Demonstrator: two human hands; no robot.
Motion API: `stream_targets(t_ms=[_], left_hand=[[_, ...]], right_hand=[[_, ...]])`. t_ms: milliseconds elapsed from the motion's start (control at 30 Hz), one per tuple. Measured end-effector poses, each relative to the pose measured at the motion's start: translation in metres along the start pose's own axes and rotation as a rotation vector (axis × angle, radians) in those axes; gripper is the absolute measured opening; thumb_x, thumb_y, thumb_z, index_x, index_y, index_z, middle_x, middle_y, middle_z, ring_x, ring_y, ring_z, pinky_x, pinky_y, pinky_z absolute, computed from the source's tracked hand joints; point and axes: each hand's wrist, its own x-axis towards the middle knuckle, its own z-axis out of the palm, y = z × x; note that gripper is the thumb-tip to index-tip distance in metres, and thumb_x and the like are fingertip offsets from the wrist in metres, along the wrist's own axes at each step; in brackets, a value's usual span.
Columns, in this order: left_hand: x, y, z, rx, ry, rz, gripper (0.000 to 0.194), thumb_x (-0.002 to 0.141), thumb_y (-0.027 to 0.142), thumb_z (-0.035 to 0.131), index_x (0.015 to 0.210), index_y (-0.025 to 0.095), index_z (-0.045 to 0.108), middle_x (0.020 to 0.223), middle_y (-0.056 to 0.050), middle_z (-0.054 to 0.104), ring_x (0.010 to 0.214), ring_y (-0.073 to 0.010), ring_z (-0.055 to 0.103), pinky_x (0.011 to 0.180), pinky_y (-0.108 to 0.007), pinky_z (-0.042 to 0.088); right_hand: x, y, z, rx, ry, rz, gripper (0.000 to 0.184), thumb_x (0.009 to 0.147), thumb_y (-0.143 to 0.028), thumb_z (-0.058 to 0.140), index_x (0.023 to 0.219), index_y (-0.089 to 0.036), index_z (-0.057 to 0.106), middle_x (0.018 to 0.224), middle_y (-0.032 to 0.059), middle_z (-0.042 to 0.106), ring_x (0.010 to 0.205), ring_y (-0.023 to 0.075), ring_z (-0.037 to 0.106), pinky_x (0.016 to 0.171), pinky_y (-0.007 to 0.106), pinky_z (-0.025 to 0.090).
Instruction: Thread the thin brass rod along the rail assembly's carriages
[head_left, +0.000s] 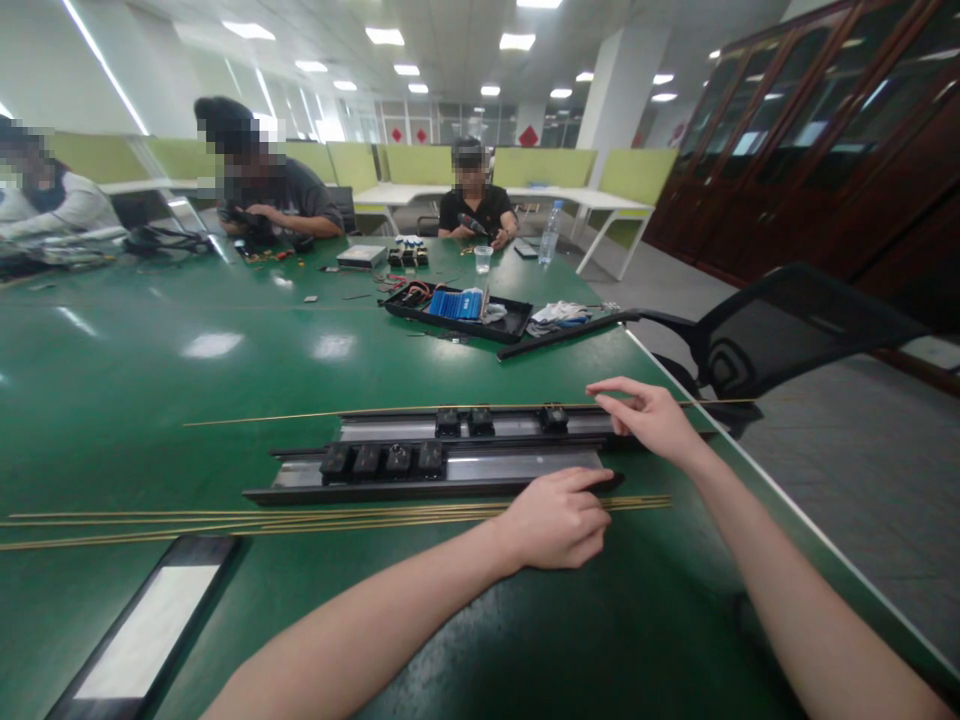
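Observation:
My left hand (561, 518) is at the right end of the near metal rail (517, 468), one finger reaching along its dark edge and the others curled. Its thumb is hidden. Several black blocks (367, 461) sit in that rail's left half. Behind lies a second rail (510, 424), holding three black blocks (481, 421). My right hand (651, 422) hovers over its right end, thumb and index finger slightly apart. A long thin brass rod (285, 417) runs along the far rail's back edge and passes behind my right hand; I see no grip on it.
More brass rods (255, 523) lie in front of the rails, passing by my left hand. A phone-like dark slab (154, 625) is at lower left. Behind stand a black tray (514, 318), white gloves (559, 316), a cup (483, 260) and a bottle (551, 232). Several people sit across the table.

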Motion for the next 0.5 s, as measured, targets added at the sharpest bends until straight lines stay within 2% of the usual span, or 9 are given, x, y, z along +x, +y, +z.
stream_targets(t_ms=[200, 300, 367, 500], left_hand=[[0.001, 0.0, -0.001, 0.002, -0.007, 0.005, 0.026, 0.095, 0.022, 0.048, 0.094, 0.014, 0.073, 0.097, -0.007, 0.077, 0.14, -0.0267, 0.05, 0.118, -0.038, 0.04], [0.001, 0.0, -0.001, 0.0, -0.017, 0.007, 0.026, 0.095, 0.022, 0.049, 0.094, 0.014, 0.073, 0.097, -0.007, 0.077, 0.14, -0.0266, 0.05, 0.119, -0.038, 0.04], [0.001, -0.001, -0.001, -0.002, -0.019, 0.005, 0.025, 0.095, 0.022, 0.049, 0.094, 0.014, 0.073, 0.098, -0.008, 0.077, 0.14, -0.0263, 0.05, 0.119, -0.037, 0.039], [0.001, -0.001, 0.0, -0.001, -0.022, 0.002, 0.024, 0.094, 0.022, 0.051, 0.094, 0.014, 0.073, 0.099, -0.008, 0.077, 0.14, -0.0259, 0.05, 0.119, -0.037, 0.039]], right_hand=[[0.004, 0.008, 0.02, 0.028, -0.044, 0.043, 0.052, 0.082, -0.057, 0.069, 0.11, -0.014, 0.075, 0.049, -0.0014, 0.057, 0.043, 0.012, 0.05, 0.044, 0.025, 0.04], [0.007, 0.014, 0.028, 0.072, -0.023, 0.046, 0.052, 0.079, -0.059, 0.071, 0.104, -0.015, 0.075, 0.07, 0.0056, 0.071, 0.043, 0.01, 0.049, 0.043, 0.025, 0.04], [0.009, 0.016, 0.032, 0.125, -0.019, 0.044, 0.052, 0.076, -0.06, 0.073, 0.1, -0.014, 0.076, 0.079, 0.0079, 0.074, 0.043, 0.0082, 0.047, 0.042, 0.025, 0.039], [0.009, 0.016, 0.037, 0.182, 0.045, 0.066, 0.051, 0.073, -0.06, 0.077, 0.094, -0.013, 0.077, 0.075, 0.0068, 0.071, 0.044, 0.0066, 0.042, 0.04, 0.024, 0.034]])
